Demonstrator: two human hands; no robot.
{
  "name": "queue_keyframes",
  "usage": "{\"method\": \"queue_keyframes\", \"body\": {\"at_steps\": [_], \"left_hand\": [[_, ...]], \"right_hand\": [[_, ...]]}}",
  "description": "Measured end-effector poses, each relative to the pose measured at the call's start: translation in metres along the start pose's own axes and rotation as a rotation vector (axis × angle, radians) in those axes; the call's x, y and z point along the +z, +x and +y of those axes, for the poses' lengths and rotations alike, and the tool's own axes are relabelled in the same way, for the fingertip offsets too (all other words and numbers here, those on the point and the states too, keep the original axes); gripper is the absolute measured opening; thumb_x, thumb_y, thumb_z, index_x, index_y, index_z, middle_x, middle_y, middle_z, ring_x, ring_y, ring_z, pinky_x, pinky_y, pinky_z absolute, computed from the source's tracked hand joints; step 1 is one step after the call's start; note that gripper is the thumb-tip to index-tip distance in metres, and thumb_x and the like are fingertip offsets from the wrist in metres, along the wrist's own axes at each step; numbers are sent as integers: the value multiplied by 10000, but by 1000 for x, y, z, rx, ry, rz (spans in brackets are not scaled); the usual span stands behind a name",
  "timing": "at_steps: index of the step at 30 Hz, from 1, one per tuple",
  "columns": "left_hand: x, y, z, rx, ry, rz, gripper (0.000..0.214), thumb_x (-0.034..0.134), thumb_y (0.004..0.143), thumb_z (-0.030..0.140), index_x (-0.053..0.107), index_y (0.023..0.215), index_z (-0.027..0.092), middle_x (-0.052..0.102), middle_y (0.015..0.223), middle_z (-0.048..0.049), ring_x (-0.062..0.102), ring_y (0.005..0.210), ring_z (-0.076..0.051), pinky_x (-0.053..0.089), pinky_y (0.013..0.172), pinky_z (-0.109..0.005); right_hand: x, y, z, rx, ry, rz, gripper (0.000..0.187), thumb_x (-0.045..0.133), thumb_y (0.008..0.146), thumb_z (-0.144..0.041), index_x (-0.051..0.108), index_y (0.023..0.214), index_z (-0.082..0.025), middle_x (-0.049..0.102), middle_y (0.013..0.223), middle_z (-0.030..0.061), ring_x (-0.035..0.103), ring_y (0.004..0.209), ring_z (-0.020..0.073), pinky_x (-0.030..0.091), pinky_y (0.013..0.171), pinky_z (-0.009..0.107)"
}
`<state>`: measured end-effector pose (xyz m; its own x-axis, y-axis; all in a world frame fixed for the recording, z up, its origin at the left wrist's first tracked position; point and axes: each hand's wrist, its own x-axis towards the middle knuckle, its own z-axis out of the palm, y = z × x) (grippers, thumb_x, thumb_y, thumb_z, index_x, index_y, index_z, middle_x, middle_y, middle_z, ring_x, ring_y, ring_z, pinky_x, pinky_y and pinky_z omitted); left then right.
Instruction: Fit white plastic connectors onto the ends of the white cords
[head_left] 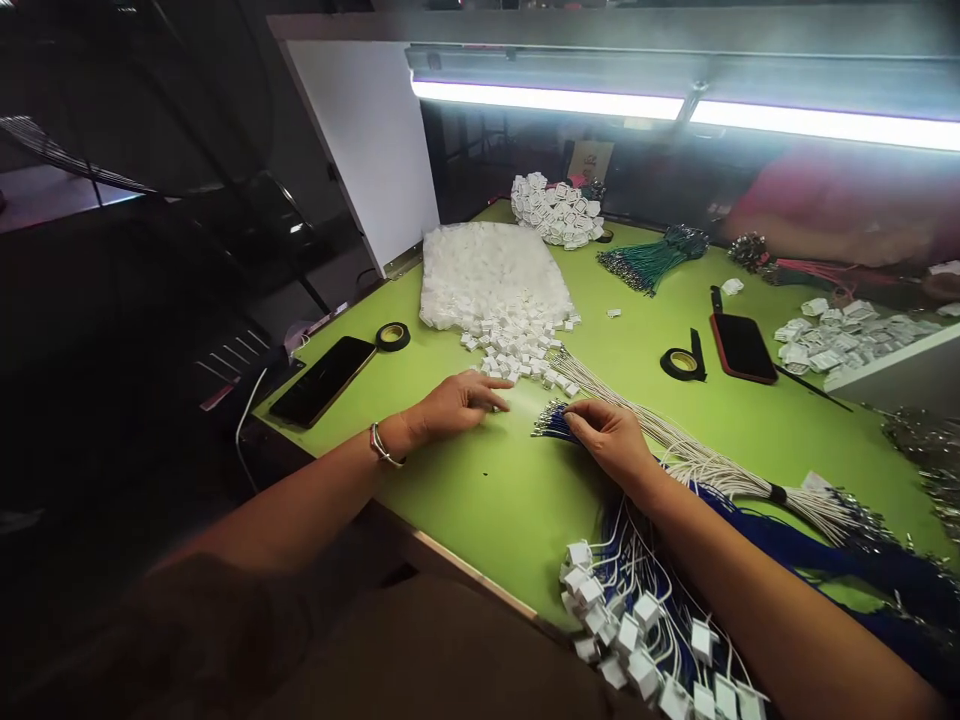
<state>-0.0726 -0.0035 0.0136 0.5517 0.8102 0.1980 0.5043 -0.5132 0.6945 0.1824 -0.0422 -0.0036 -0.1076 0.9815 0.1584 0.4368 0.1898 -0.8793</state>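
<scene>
My left hand (455,405), with a bracelet at the wrist, hovers over the table with its fingers apart. Just beyond its fingertips lies a loose pile of small white plastic connector housings (517,345), spilling from a clear bag (491,270). To the right, my right hand (611,432) pinches a bundle of blue wires (555,420) close to their metal-tipped ends. Beneath my right forearm hang white wires fitted with white housings (630,630), mixed with more blue wires. A long bundle of white wires (705,460) runs behind my right hand, tied with black tape.
A black phone (324,382) and a tape roll (392,337) lie at left. Another tape roll (681,364) and a red-edged phone (742,347) lie at right. Farther back are green wires (654,258) and a white housing heap (559,212). A person's pink sleeve (817,210) shows beyond.
</scene>
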Motion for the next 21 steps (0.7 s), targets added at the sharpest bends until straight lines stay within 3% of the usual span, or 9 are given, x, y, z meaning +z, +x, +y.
{"method": "queue_keyframes", "body": {"at_steps": [3,5,9,12,16,18,21], "left_hand": [[5,2,5,-175,-15,189,232,595,756,265,714,936,180,663,1029,-86,605,868,-178,491,786,-294],[11,4,8,-257,64,198,321,665,718,343,695,978,158,646,918,-82,587,764,-169,488,735,-298],[24,6,8,-160,218,84,152,662,730,238,703,848,151,625,857,-87,577,837,-203,464,822,-340],[27,8,12,-132,145,131,98,625,756,191,698,814,162,646,854,-83,580,874,-206,452,864,-359],[29,20,24,-335,-369,267,206,645,755,277,693,902,141,660,814,-63,604,745,-164,497,700,-310],[35,28,32,-408,-711,258,287,689,722,308,692,931,113,655,780,-55,607,686,-139,487,624,-266],[50,34,40,-435,-1100,210,321,769,641,270,711,909,103,652,735,-33,581,649,-84,464,645,-217]], "right_hand": [[1,-1,-1,15,-18,22,214,573,740,-353,663,714,-161,639,637,16,538,583,131,448,594,265],[2,-2,-2,20,-25,27,213,570,734,-349,662,710,-158,627,618,14,526,562,126,437,571,258],[3,-3,-4,-3,-52,37,202,557,723,-333,664,703,-162,628,615,12,522,562,126,427,569,257],[4,-4,-6,3,-64,32,181,542,709,-307,647,665,-166,594,576,-4,493,539,116,408,552,247],[3,-3,-7,8,-31,35,157,521,699,-260,628,637,-164,566,568,-13,468,548,108,391,554,236],[2,-3,-7,10,-7,51,156,520,706,-255,622,634,-161,555,569,-15,459,551,105,387,557,233],[2,-4,-6,6,-4,70,155,525,714,-251,615,629,-158,538,555,-20,440,534,98,379,547,230]]}}
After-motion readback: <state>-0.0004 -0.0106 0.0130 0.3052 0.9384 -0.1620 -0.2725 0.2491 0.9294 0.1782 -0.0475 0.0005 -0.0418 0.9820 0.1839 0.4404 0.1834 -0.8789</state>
